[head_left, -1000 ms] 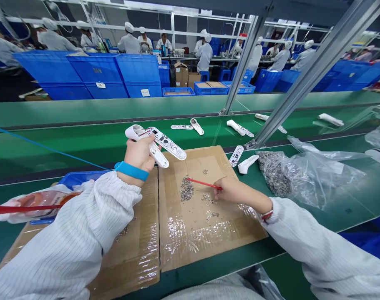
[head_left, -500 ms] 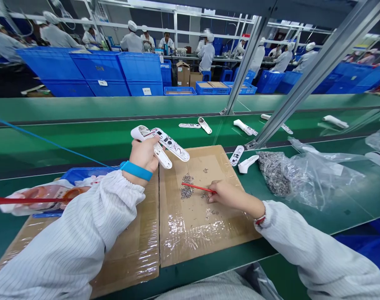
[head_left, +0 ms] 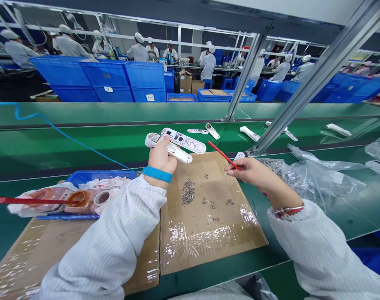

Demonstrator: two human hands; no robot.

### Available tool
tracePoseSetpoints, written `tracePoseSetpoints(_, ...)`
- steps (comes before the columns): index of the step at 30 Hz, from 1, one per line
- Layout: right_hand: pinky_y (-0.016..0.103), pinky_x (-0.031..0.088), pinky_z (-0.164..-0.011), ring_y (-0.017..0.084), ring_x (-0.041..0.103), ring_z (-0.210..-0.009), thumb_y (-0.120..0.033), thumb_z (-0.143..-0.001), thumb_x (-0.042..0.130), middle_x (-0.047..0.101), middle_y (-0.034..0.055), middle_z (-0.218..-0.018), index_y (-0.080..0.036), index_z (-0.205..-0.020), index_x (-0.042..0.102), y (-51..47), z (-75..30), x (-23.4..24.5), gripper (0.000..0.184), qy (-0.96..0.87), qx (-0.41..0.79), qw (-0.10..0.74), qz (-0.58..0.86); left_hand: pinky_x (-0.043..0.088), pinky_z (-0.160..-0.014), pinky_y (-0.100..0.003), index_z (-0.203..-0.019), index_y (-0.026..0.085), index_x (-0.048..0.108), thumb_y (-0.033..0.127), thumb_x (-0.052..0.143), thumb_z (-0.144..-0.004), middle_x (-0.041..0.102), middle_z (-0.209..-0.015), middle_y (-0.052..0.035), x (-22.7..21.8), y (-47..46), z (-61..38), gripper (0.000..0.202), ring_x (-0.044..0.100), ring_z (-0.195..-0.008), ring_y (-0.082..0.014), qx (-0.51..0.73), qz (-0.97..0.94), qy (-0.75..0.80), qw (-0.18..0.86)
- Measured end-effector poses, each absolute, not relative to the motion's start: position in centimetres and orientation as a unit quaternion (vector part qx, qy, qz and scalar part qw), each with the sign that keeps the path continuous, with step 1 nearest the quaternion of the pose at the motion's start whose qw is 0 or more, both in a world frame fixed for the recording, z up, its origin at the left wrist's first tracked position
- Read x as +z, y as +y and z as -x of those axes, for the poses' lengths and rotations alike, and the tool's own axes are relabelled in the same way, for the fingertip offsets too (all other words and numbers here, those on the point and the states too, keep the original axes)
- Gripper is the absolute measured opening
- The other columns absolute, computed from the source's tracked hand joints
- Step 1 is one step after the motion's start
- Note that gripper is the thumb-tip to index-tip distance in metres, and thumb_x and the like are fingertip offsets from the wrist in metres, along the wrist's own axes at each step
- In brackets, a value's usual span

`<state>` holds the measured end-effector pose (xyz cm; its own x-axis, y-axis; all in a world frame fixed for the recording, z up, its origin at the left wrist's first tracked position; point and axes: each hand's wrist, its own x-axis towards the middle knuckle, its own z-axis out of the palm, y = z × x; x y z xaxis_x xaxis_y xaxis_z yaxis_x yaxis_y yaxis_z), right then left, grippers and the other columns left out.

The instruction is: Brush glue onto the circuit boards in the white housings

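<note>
Raised off the cardboard sheet [head_left: 208, 246] now, the right hand [head_left: 244, 170] pinches a red stick [head_left: 223, 155] above the small metal parts [head_left: 188, 192] scattered there; the left hand [head_left: 160, 157] clamps an opened white plastic casing [head_left: 190, 146] beyond the sheet's edge, its circuit board [head_left: 177, 138] exposed, halves not yet closed
</note>
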<state>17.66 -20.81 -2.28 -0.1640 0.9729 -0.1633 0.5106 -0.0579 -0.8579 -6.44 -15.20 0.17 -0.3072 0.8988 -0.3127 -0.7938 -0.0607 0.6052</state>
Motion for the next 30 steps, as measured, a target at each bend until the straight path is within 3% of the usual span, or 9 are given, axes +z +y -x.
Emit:
tracePoseSetpoints(5, 0.023, 0.017, -0.044, 0.007, 0.027, -0.045, -0.039, -0.066, 0.070, 0.038, -0.0060, -0.053, -0.013, -0.096, 0.067, -19.2, -15.8, -0.7, 0.040, -0.576, 0.487, 0.365, 0.545, 0.051, -0.089, -0.041, -0.095, 0.017, 0.050, 0.004, 0.056, -0.080, 0.061, -0.115, -0.0075, 0.5, -14.7, 4.3, 0.021, 0.061, -0.104, -0.0201, 0.777, -0.053, 0.321, 0.539)
tracePoseSetpoints(8, 0.023, 0.021, -0.043, 0.007, 0.030, -0.045, -0.034, -0.066, 0.071, 0.041, -0.0059, -0.053, -0.015, -0.088, 0.064, -18.2, -13.6, 0.7, 0.030, -0.611, 0.444, 0.393, 0.526, 0.052, -0.087, -0.041, -0.097, 0.020, 0.046, 0.005, 0.059, -0.079, 0.060, -0.119, -0.0072, 0.1, -15.2, 2.5, 0.027, 0.062, -0.102, -0.0201, 0.809, -0.078, 0.295, 0.502)
tracePoseSetpoints(11, 0.022, 0.024, -0.045, 0.006, 0.035, -0.047, -0.031, -0.065, 0.070, 0.050, -0.0029, -0.057, -0.015, -0.073, 0.063, -17.4, -12.0, 1.5, 0.019, -0.642, 0.396, 0.383, 0.533, 0.053, -0.086, -0.040, -0.098, 0.021, 0.043, 0.007, 0.059, -0.079, 0.060, -0.119, -0.0067, -0.2, -15.8, 1.3, 0.029, 0.063, -0.101, -0.0192, 0.833, -0.104, 0.265, 0.475)
tracePoseSetpoints(15, 0.023, 0.026, -0.048, 0.007, 0.035, -0.048, -0.029, -0.066, 0.068, 0.054, -0.0026, -0.058, -0.014, -0.072, 0.065, -16.7, -11.2, 1.1, 0.016, -0.653, 0.382, 0.375, 0.537, 0.053, -0.084, -0.036, -0.096, 0.022, 0.039, 0.007, 0.059, -0.079, 0.061, -0.114, -0.0067, -0.2, -16.1, 0.6, 0.030, 0.063, -0.098, -0.0171, 0.855, -0.124, 0.236, 0.444)
tracePoseSetpoints(24, 0.024, 0.029, -0.053, 0.010, 0.040, -0.054, -0.023, -0.063, 0.068, 0.054, -0.0017, -0.057, -0.015, -0.062, 0.062, -16.6, -10.4, 0.9, 0.010, -0.643, 0.361, 0.365, 0.568, 0.051, -0.088, -0.031, -0.100, 0.025, 0.035, 0.009, 0.055, -0.081, 0.058, -0.120, -0.0052, -0.3, -16.3, 0.1, 0.032, 0.059, -0.109, -0.0161, 0.853, -0.161, 0.272, 0.415)
tracePoseSetpoints(30, 0.021, 0.022, -0.043, 0.005, 0.029, -0.044, -0.018, -0.068, 0.065, 0.044, -0.0060, -0.054, -0.017, -0.068, 0.053, -15.5, -10.8, 0.7, 0.013, -0.602, 0.450, 0.344, 0.563, 0.051, -0.087, -0.029, -0.101, 0.026, 0.034, 0.010, 0.054, -0.082, 0.055, -0.125, -0.0049, -0.4, -16.1, -0.4, 0.032, 0.058, -0.112, -0.0153, 0.850, -0.163, 0.270, 0.423)
